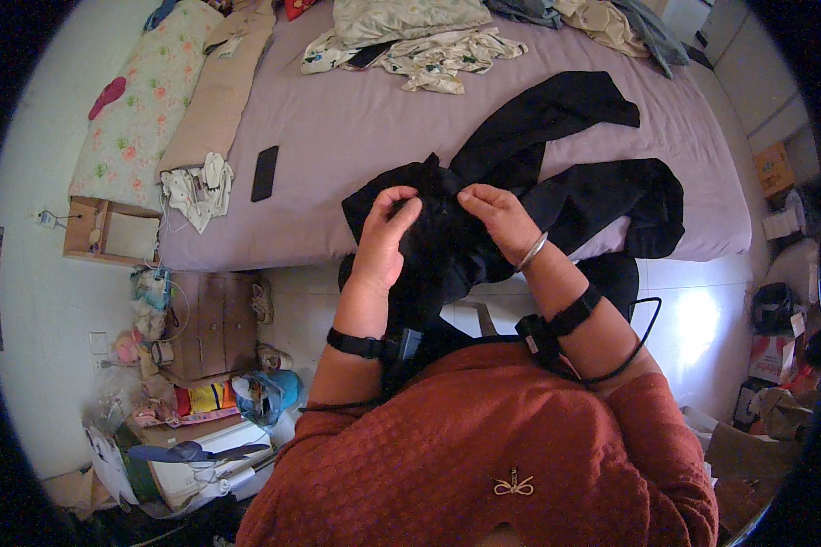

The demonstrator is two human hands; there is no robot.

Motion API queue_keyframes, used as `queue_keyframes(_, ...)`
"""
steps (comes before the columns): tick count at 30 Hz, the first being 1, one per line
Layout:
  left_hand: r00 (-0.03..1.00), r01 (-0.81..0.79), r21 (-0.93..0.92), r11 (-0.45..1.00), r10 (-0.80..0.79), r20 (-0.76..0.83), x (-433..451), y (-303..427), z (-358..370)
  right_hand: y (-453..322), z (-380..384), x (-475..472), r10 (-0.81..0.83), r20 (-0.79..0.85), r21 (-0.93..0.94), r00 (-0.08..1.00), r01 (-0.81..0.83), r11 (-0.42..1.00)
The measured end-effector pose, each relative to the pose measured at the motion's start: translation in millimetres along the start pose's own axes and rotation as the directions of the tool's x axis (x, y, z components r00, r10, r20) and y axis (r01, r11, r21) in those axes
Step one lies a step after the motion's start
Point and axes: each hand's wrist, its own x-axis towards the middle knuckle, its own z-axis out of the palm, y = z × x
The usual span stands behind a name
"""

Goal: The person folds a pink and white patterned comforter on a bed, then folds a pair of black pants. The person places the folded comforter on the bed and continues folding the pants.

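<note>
A black cloth garment (578,109) lies partly on the bed and hangs over its near edge towards my lap. Two long parts, legs or sleeves, stretch to the right across the sheet. My right hand (498,213), with a silver bangle at the wrist, pinches the dark cloth between thumb and forefinger. A short way to the left, my left hand (385,236) has its thumb and fingers curled together on the same garment. Between the hands the fabric is bunched, and its fine detail is too dark to make out.
The bed (301,225) has a mauve sheet. On it lie a black smartphone (265,174), a patterned white cloth (445,58) and a pillow (410,19). A brown cabinet (205,328) and a blue bin (274,396) stand at left; boxes (772,357) line the right side.
</note>
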Motion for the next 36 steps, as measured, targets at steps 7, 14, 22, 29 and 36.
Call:
queue_keyframes(7, 0.994, 0.105, 0.062, 0.993, -0.107, 0.029, -10, 1, -1, -7, -13, -2, -0.088, -0.068, -0.277, 0.994, 0.066, 0.959)
queue_keyframes(14, 0.996, 0.071, -0.016, 0.997, -0.07, 0.06, -13, 14, 11, -10, -4, 8, -0.119, -0.066, -0.24, 0.991, 0.1, 0.966)
queue_keyframes(22, 0.996, 0.072, 0.03, 0.997, -0.074, 0.049, -20, 9, 9, -19, 22, 26, -0.033, -0.036, -0.635, 0.999, 0.003, 0.773)
queue_keyframes(29, 0.993, 0.079, 0.06, 0.995, -0.084, 0.087, -25, 6, 9, -16, 21, 35, -0.12, 0.041, -0.822, 0.992, 0.102, 0.561)
queue_keyframes(36, 0.979, 0.201, 0.191, 0.961, -0.206, 0.004, -24, 9, 14, -24, 9, 12, 0.104, -0.093, -0.12, 0.99, -0.115, 0.986)
